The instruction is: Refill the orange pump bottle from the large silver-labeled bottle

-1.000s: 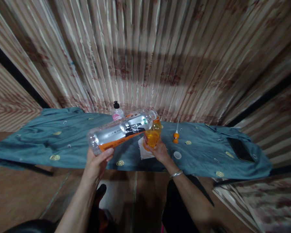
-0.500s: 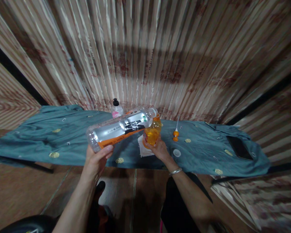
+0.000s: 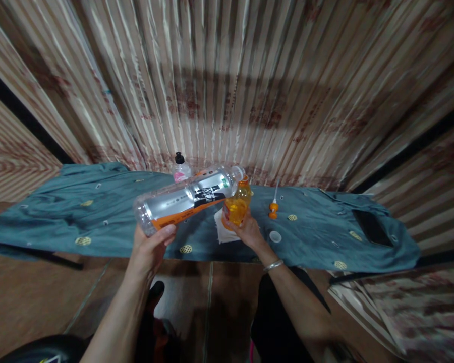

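Note:
Tilted nearly on its side, a large clear plastic bottle [image 3: 181,199] with a silver and orange label rests in my left hand [image 3: 151,247], which grips it near its base. Its open neck points right, at the mouth of a small orange bottle [image 3: 237,201]. My right hand [image 3: 248,231] wraps round that orange bottle, which leans slightly and has liquid in it. Whether liquid flows between the two mouths is too small to tell. An orange pump top [image 3: 273,207] with a pale tube lies to the right. Near my right wrist sits a small white cap [image 3: 275,237].
A green patterned cloth [image 3: 109,212] covers the narrow table. A white folded cloth [image 3: 227,233] lies under my right hand. Behind the large bottle stands a clear bottle with a black top [image 3: 181,169]. A dark phone [image 3: 371,227] lies at the right end, and a striped curtain [image 3: 227,91] hangs behind.
Both bottles keep almost the same pose, the neck still at the orange bottle's mouth. The whole view has shifted very slightly.

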`<action>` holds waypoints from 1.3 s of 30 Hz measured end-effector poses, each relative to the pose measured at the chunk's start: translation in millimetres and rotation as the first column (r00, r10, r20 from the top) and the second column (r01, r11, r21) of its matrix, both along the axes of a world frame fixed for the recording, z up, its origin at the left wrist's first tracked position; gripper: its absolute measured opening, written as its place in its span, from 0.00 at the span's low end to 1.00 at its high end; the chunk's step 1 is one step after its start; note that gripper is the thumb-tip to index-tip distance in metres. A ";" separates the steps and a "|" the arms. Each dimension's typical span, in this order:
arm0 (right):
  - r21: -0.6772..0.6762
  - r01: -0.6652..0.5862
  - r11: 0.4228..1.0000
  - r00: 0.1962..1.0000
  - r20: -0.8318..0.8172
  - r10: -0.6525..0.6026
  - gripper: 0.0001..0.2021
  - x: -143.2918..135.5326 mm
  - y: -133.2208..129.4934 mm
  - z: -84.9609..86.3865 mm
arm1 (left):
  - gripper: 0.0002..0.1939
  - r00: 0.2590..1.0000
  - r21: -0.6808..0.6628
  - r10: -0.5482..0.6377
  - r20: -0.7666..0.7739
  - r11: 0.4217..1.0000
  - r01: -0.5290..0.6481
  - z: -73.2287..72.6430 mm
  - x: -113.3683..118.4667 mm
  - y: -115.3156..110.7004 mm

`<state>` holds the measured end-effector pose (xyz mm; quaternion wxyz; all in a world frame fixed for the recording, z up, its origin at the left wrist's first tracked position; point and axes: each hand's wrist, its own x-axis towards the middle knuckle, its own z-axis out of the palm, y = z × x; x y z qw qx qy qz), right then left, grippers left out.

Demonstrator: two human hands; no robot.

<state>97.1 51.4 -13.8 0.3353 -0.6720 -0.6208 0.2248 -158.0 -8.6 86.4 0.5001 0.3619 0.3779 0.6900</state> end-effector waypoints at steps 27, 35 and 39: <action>0.009 -0.033 0.999 0.999 -0.035 0.033 0.30 2.7 -0.5 0.3 | 0.23 0.999 -0.018 -0.007 -0.034 1.000 0.006 0.1 -2.4 0.5; -0.012 -0.012 1.000 1.000 -0.001 0.012 0.31 1.9 -0.1 0.1 | 0.22 0.997 0.020 -0.045 -0.057 0.999 0.047 -7.0 -7.9 3.8; -0.006 -0.014 1.000 1.000 0.023 0.014 0.30 2.2 -0.1 -2.0 | 0.21 0.997 0.022 -0.040 -0.062 0.999 0.041 -7.1 -8.1 2.5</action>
